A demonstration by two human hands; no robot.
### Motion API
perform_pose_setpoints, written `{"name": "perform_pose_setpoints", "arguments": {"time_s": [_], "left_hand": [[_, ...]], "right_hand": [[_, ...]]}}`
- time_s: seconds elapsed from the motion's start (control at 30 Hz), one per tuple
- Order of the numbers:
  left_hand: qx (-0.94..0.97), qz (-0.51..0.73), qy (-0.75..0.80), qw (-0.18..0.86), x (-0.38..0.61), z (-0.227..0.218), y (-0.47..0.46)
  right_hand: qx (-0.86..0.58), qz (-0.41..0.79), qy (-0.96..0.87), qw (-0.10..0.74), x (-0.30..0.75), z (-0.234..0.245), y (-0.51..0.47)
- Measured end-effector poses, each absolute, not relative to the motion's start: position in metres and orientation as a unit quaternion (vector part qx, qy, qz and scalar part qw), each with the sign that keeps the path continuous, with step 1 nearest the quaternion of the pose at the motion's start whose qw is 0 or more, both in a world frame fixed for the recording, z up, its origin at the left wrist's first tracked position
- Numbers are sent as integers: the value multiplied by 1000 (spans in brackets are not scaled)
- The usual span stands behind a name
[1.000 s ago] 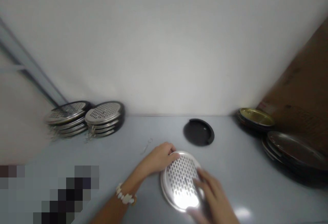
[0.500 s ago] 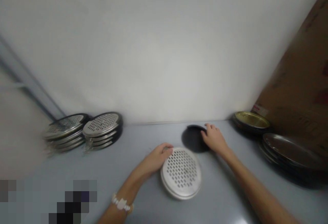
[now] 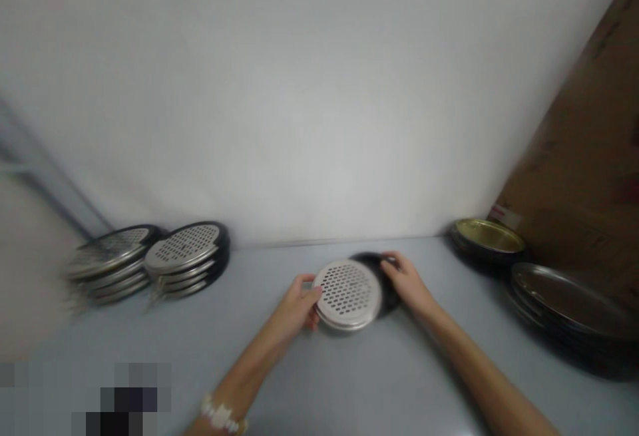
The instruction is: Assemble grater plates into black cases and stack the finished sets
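Note:
A round silver metal tray with a perforated top (image 3: 348, 295) is pinched at its left rim by my left hand (image 3: 299, 303), thumb on top and fingers below. My right hand (image 3: 405, 281) grips the right edge of a round black dish (image 3: 390, 289). The silver tray overlaps the left part of the black dish and hides it; whether the two touch I cannot tell. Both sit in front of me over the middle of the grey table (image 3: 319, 383).
Two stacks of perforated silver trays with black edges, a nearer-centre stack (image 3: 187, 249) and an outer stack (image 3: 110, 256), stand at left. To the right are a gold-coloured round dish (image 3: 490, 235), a stack of larger dark trays (image 3: 564, 296) and a cardboard box (image 3: 579, 170). A white wall (image 3: 319, 103) rises behind.
My left hand has brought the perforated tray up and slightly left, turning it so it now overlaps the black dish. My right hand has shifted slightly down on the black dish.

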State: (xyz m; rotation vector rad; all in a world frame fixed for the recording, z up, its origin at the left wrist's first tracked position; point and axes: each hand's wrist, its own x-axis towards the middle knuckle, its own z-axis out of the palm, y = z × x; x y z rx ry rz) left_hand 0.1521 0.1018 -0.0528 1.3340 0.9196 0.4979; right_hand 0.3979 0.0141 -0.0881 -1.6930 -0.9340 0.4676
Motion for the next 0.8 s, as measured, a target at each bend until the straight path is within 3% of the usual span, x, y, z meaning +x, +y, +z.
{"name": "perform_pose_setpoints", "arguments": {"time_s": [0.37,0.8], "left_hand": [[581,204,401,678,158,-70,99],[595,226,353,686,156,-60,97]], "right_hand": [[-665,199,-340,635,382,-85,15],[-635,235,-357,644,376,-77,12]]}}
